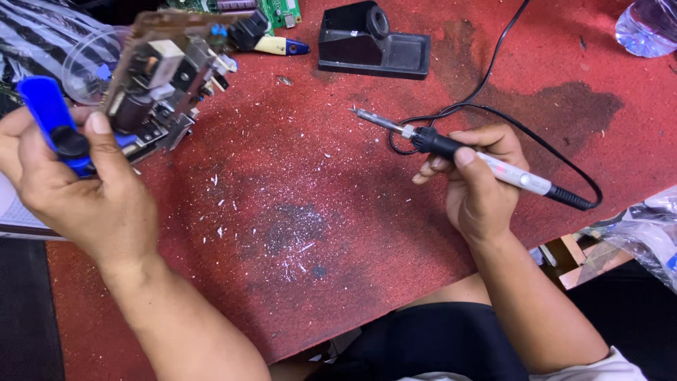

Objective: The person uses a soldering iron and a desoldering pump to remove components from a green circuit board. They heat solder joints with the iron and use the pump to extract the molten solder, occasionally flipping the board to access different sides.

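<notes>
From the head camera we saw our right hand [478, 185] closed pen-like round one black-and-white soldering iron [471, 153], its metal tip pointing left, raised over the mat; our left hand [74, 185] clasped one blue plastic desoldering pump [53, 123] against one brown component-laden circuit board [166, 77]; one worn red mat [338, 233] spread beneath; one black iron stand [372, 42] sat beyond.

Red felt-topped desk [338, 282], pretty grubby, dark stains and white solder flecks all over the middle. Black soldering iron stand [372, 44] sits at the far edge, clear plastic bottle [647, 27] in the far right corner.
</notes>
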